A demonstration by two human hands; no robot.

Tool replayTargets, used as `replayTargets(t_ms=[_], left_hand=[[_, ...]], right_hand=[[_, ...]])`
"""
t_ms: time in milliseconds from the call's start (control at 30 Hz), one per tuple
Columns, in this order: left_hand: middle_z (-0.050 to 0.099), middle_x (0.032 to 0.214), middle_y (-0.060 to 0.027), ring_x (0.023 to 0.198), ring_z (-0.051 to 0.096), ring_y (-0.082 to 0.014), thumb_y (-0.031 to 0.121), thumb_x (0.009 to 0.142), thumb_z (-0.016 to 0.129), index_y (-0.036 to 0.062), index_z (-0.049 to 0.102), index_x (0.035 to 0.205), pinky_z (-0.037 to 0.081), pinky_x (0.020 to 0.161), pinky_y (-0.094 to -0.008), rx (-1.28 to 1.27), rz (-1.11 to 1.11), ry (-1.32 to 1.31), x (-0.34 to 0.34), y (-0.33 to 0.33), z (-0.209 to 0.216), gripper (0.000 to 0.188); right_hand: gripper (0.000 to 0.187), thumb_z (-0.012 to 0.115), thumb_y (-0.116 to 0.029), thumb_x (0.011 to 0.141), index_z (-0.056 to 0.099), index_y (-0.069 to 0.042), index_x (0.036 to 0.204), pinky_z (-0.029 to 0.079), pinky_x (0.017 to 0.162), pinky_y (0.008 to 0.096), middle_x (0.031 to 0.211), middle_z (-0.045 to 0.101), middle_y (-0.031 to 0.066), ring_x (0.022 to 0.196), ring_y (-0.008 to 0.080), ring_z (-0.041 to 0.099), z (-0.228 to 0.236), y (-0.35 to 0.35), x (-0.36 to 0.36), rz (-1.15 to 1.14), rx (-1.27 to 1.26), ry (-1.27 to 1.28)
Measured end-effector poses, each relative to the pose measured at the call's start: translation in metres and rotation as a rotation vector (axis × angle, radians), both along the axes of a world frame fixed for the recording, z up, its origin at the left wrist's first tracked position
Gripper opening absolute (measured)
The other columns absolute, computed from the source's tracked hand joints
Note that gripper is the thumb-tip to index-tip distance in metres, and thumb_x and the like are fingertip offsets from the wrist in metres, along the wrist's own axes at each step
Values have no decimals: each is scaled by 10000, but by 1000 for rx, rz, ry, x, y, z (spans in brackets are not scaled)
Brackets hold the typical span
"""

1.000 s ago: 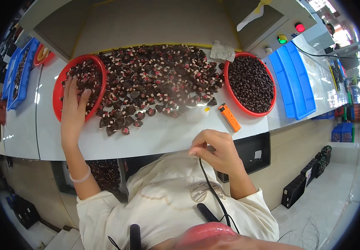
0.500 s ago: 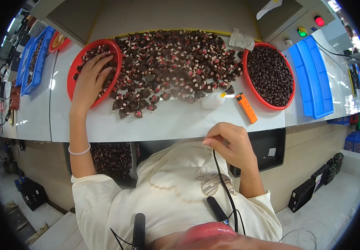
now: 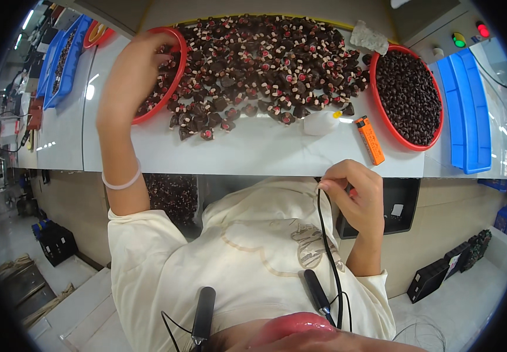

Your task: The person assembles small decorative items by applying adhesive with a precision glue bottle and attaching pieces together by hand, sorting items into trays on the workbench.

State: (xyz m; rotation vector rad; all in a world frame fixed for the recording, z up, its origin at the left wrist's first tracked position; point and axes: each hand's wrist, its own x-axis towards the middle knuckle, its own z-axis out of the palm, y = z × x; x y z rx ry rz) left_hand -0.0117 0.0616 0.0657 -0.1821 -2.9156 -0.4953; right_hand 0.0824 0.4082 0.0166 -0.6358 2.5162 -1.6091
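My left hand (image 3: 133, 73) reaches into the red basin (image 3: 180, 66) at the far left, which holds small dark pieces. Motion smears the hand, so I cannot tell whether its fingers grip a piece. My right hand (image 3: 356, 190) is raised in front of my body by the table's near edge, thumb and fingertips pinched together. Whatever lies in that pinch, if anything, is too small to make out. A black cable (image 3: 327, 246) runs up beside those fingertips. Spread over the table beyond is a wide heap of dark pieces (image 3: 253, 64) with red and cream parts.
A white bottle with a yellow tip (image 3: 322, 124) and an orange lighter-like object (image 3: 371, 141) lie near the right hand. Farther right stand a red basin of dark beads (image 3: 409, 97) and a blue tray (image 3: 467, 111). Below the table sits a black bin (image 3: 403, 202).
My left hand has turned and its wrist lifted over the left basin. The right hand has risen slightly toward the table edge, still pinched. The whole view has shifted a little.
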Motion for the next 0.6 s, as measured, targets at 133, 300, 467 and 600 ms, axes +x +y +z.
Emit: replayTargets(t_ms=[133, 300, 467, 600], left_hand=[[577, 991, -135, 899, 567, -289, 13, 787, 541, 29, 583, 974, 426, 797, -348, 138, -189, -149, 5, 50, -22, 192], [573, 984, -90, 925, 548, -287, 112, 786, 589, 25, 567, 925, 426, 806, -344, -6, -172, -99, -4, 44, -35, 165], [569, 1018, -51, 943, 546, -279, 185, 817, 562, 87, 554, 1000, 448, 785, -354, -169, -283, 16, 1, 34, -47, 207], [590, 956, -64, 902, 566, -276, 168, 815, 566, 77, 556, 988, 453, 780, -368, -229, -300, 92, 2, 33, -45, 197]], right_hand=[[145, 708, -28, 685, 566, -2, 706, 396, 461, 247, 630, 569, 69, 505, 154, 515, -3, 3, -2, -23, 14, -32], [137, 705, -14, 679, 571, 0, 706, 388, 461, 240, 628, 565, 69, 509, 155, 515, -1, 1, -5, -13, 15, -3], [135, 704, -14, 670, 574, 3, 701, 378, 472, 235, 624, 557, 56, 538, 144, 514, 0, 5, -8, -43, 53, 17], [129, 696, -26, 684, 571, 3, 699, 373, 482, 231, 623, 554, 55, 538, 145, 497, 1, 4, -14, -29, 74, 29]])
